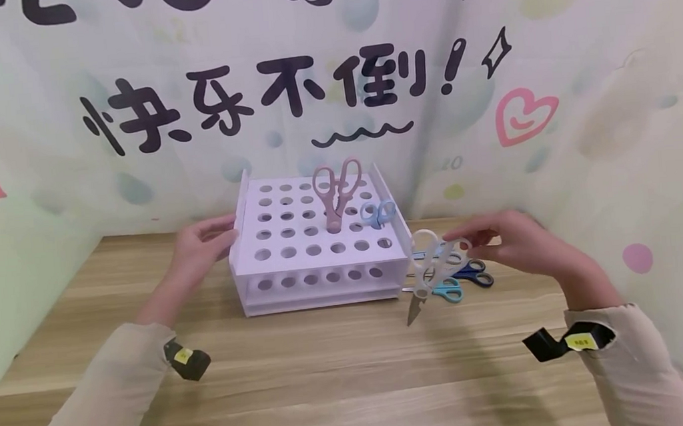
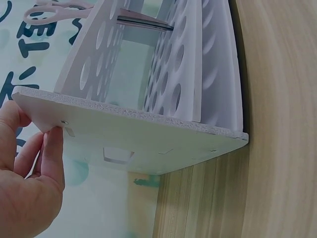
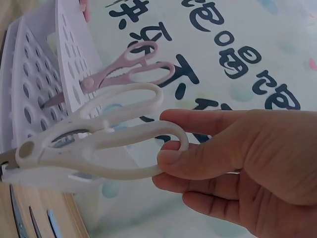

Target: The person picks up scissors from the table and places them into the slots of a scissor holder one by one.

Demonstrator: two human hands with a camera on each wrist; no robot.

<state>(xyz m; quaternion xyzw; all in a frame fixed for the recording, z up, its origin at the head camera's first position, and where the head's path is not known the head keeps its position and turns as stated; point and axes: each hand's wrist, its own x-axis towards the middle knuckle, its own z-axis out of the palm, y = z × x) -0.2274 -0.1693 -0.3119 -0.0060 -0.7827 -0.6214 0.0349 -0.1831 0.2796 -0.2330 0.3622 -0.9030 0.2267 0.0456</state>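
My right hand (image 1: 515, 239) pinches the white scissors (image 1: 423, 287) by one handle loop, blades down, at the white rack's (image 1: 321, 259) right side; my left hand (image 1: 194, 251) grips its left wall. Pink scissors (image 1: 333, 222) stand in the rack.

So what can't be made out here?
Head view: blades of the light blue scissors, hidden by the rack.
Head view: part of the dark blue scissors, behind the white scissors.
Left wrist view: pink scissors, tip apparently behind the lower panel.
Head view: right cuff label, lettering too small.
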